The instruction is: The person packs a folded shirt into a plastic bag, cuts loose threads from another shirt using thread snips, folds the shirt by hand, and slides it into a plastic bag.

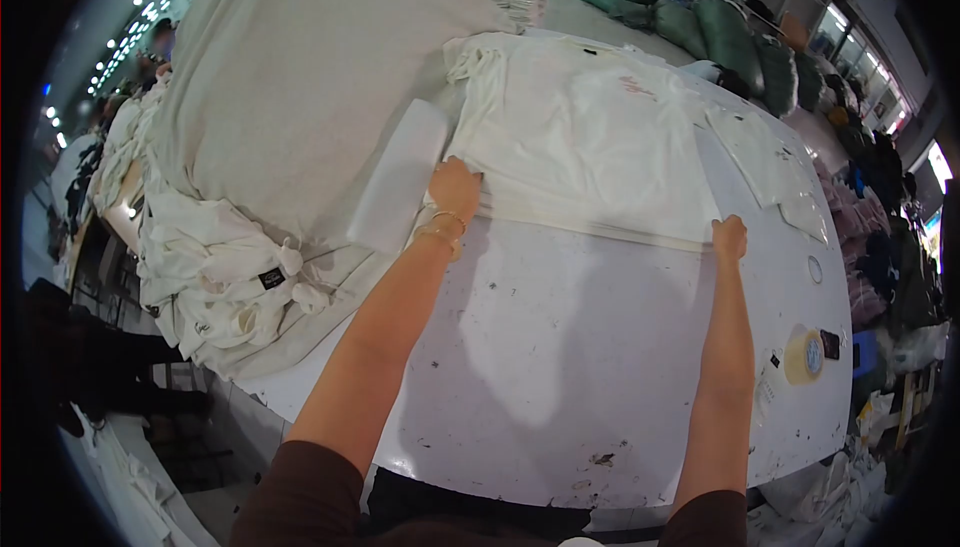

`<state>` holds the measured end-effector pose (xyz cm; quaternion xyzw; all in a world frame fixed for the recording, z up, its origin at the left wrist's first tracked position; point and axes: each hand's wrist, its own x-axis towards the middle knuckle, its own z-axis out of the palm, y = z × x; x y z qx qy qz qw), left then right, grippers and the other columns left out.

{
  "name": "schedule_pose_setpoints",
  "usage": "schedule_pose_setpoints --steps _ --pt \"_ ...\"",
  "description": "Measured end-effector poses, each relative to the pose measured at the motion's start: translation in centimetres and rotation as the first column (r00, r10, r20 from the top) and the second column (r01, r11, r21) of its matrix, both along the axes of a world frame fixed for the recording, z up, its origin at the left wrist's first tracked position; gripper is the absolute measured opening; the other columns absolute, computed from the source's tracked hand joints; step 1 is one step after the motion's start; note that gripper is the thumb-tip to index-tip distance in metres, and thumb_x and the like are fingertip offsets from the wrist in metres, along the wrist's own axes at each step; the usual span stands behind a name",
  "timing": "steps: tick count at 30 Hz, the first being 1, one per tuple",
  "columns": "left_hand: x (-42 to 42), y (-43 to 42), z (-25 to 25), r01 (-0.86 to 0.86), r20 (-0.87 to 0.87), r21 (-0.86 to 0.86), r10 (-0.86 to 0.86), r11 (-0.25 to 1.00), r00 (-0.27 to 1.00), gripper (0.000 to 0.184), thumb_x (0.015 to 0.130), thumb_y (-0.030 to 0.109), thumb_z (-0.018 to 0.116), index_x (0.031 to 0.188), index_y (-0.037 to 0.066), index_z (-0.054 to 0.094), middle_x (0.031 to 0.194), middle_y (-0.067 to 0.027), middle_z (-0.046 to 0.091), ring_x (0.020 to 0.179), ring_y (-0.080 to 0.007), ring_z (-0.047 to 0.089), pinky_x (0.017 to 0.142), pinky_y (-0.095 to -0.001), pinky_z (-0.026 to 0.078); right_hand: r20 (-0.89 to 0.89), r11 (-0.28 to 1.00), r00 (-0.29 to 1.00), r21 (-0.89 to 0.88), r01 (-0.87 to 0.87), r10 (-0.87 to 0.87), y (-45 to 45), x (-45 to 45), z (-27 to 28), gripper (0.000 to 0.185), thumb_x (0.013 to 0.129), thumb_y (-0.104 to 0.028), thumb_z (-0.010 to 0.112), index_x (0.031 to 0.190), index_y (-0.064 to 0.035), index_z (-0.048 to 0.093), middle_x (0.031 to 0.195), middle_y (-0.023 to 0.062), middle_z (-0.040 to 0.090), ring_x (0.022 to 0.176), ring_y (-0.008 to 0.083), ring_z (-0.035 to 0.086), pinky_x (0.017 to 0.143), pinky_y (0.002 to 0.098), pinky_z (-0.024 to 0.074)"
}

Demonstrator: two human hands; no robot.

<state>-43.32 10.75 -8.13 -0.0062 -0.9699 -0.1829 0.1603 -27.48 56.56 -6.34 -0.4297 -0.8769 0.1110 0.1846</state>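
Observation:
A white T-shirt (590, 147) with small red lettering on its chest lies spread on the white table (540, 347), hem toward me. My left hand (456, 189) is closed on the hem's left corner, while my right hand (730, 237) pinches the right corner. Just left of my left hand lies a white folded sheet or stack of plastic bags (400, 177); its exact kind is unclear. My fingertips are partly hidden by the backs of my hands.
A beige cloth (320, 77) covers a large heap at left, with crumpled white garments (225, 277) below it. Bagged white garments (760, 162) lie at right. A tape roll (803, 357) and a dark small object (830, 345) sit near the right edge. Green sacks (720, 37) stand behind.

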Motion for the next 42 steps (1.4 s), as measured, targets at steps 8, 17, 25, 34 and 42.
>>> schedule_pose_setpoints --steps 8,17,25,34,42 --pt "-4.7 -0.8 9.1 -0.030 0.033 0.999 -0.438 0.015 0.898 0.015 0.081 0.020 0.061 0.084 0.005 0.063 0.079 -0.0049 0.053 0.073 -0.0184 0.055 0.072 -0.0332 0.053 -0.748 0.412 0.599 -0.661 -0.627 -0.287 1.0 0.0 6.0 0.017 0.085 -0.015 0.060 0.095 -0.0007 0.060 0.089 0.0110 0.063 0.082 0.0222 0.063 0.073 0.0375 0.0551" --pt "23.4 -23.7 18.5 0.200 -0.090 0.943 -0.374 0.266 0.923 0.029 0.078 0.014 0.063 0.102 -0.002 0.062 0.095 -0.0049 0.061 0.084 -0.0114 0.057 0.071 -0.0242 0.047 -0.848 0.533 0.528 -0.431 -0.728 0.036 -10.1 31.7 16.3 0.055 0.072 -0.008 0.067 0.122 0.0054 0.049 0.115 0.0112 0.056 0.105 0.0189 0.055 0.091 0.0324 0.0450" --pt "41.5 -33.5 17.7 0.048 0.747 0.647 -0.645 0.761 0.162 0.017 0.077 0.014 0.075 0.084 -0.001 0.070 0.085 -0.0106 0.069 0.074 -0.0115 0.061 0.067 -0.0248 0.047 -0.173 0.466 0.928 -0.825 -0.319 0.330 -19.8 51.2 17.9 0.019 0.073 -0.009 0.067 0.064 0.0021 0.055 0.068 0.0022 0.054 0.060 0.0064 0.045 0.054 0.0221 0.0294" --pt "35.7 -21.0 13.7 0.451 0.400 0.499 -0.659 0.740 0.637 0.022 0.083 0.002 0.063 0.105 0.002 0.064 0.100 -0.0102 0.066 0.094 -0.0218 0.063 0.083 -0.0311 0.049 -0.205 0.714 0.881 -0.522 -0.467 0.427 -25.6 39.4 8.2 0.028 0.082 -0.006 0.063 0.110 -0.0038 0.059 0.127 0.0112 0.053 0.118 0.0227 0.051 0.095 0.0343 0.0411" --pt "30.7 -6.1 3.3 0.790 0.041 0.163 -0.804 0.591 0.593 0.040 0.083 0.012 0.066 0.122 0.013 0.057 0.130 -0.0041 0.052 0.121 -0.0270 0.046 0.098 -0.0408 0.038 0.059 0.782 0.793 -0.228 -0.580 0.606 -31.5 29.1 2.5 0.039 0.084 -0.014 0.062 0.122 -0.0111 0.056 0.141 0.0118 0.041 0.135 0.0347 0.031 0.109 0.0521 0.0236"
